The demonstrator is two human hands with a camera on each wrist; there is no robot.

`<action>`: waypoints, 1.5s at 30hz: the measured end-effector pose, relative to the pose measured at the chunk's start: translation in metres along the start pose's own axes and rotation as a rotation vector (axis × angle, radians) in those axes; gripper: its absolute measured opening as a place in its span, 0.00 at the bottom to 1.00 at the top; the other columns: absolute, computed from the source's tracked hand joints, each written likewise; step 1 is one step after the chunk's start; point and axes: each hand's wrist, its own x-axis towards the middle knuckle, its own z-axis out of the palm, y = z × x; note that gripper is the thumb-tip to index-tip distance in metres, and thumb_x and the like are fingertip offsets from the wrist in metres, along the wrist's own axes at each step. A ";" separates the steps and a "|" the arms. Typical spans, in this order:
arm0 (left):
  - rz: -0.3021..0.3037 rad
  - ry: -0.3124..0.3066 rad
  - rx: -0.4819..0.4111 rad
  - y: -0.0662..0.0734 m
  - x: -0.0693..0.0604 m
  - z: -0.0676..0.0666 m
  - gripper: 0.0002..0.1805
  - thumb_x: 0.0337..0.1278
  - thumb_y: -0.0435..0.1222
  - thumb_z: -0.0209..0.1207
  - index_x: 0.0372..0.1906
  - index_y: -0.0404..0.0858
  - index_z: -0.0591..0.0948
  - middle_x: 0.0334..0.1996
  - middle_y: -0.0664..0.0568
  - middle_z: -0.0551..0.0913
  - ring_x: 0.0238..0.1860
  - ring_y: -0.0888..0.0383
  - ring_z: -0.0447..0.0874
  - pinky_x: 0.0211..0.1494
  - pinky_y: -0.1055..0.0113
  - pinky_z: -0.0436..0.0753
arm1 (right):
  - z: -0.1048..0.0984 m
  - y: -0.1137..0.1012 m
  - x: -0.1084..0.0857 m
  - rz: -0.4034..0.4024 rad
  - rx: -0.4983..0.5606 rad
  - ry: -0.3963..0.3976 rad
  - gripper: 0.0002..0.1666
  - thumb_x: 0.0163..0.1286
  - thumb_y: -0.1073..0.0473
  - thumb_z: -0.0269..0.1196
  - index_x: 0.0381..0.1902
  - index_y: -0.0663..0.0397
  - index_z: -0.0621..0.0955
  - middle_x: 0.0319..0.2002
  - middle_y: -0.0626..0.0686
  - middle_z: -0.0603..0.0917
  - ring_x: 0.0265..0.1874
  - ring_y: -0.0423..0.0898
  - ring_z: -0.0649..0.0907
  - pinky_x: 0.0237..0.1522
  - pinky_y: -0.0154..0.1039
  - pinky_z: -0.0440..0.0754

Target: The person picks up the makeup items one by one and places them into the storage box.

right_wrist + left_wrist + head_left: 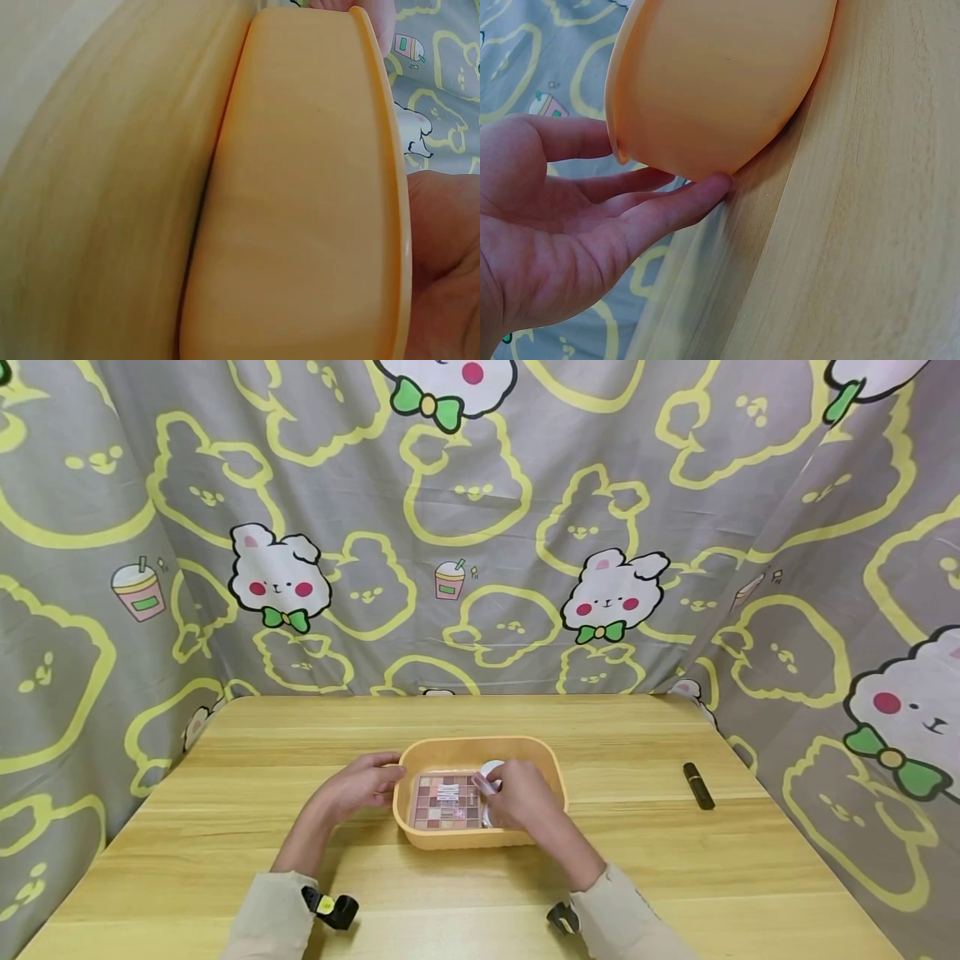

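Note:
A shallow orange plastic basin [480, 838] stands on the wooden table. Inside it, on the left, lies an eyeshadow palette [427, 806] with a grid of pink and brown pans. My left hand [369, 785] touches the basin's left end, its fingers fairly straight against the outer wall in the left wrist view. My right hand [522, 793] reaches into the basin's right half and pinches a small pinkish, partly clear tube [483, 783] over the palette's right edge. White round items [491, 767] lie partly hidden by that hand. In the right wrist view the basin wall hides its fingers.
A black tube with a cap [699, 787] lies toward the table's right side. Wooden tabletop [315, 727] surrounds the basin. Behind and beside the table hangs a grey curtain [360, 527] printed with cartoon rabbits.

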 end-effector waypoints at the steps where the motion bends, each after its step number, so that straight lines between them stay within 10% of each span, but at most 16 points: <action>1: -0.002 0.003 0.001 0.000 0.000 0.000 0.30 0.76 0.38 0.48 0.74 0.27 0.62 0.48 0.43 0.79 0.52 0.54 0.80 0.59 0.57 0.85 | 0.001 0.000 0.000 0.005 0.006 0.000 0.09 0.67 0.58 0.70 0.38 0.58 0.90 0.24 0.50 0.86 0.17 0.43 0.78 0.16 0.34 0.74; 20: 0.001 -0.003 -0.001 0.001 -0.001 0.001 0.30 0.77 0.38 0.47 0.75 0.26 0.61 0.64 0.32 0.76 0.61 0.47 0.80 0.60 0.55 0.84 | 0.003 0.001 -0.001 -0.125 -0.108 0.114 0.19 0.72 0.53 0.66 0.20 0.53 0.86 0.17 0.47 0.81 0.18 0.44 0.74 0.20 0.35 0.70; 45: 0.017 -0.011 -0.006 0.001 -0.002 0.001 0.30 0.77 0.38 0.47 0.75 0.26 0.61 0.64 0.32 0.76 0.60 0.48 0.80 0.60 0.56 0.84 | 0.003 0.002 0.000 -0.081 -0.120 0.094 0.15 0.70 0.51 0.68 0.33 0.57 0.90 0.29 0.54 0.90 0.26 0.46 0.83 0.28 0.39 0.81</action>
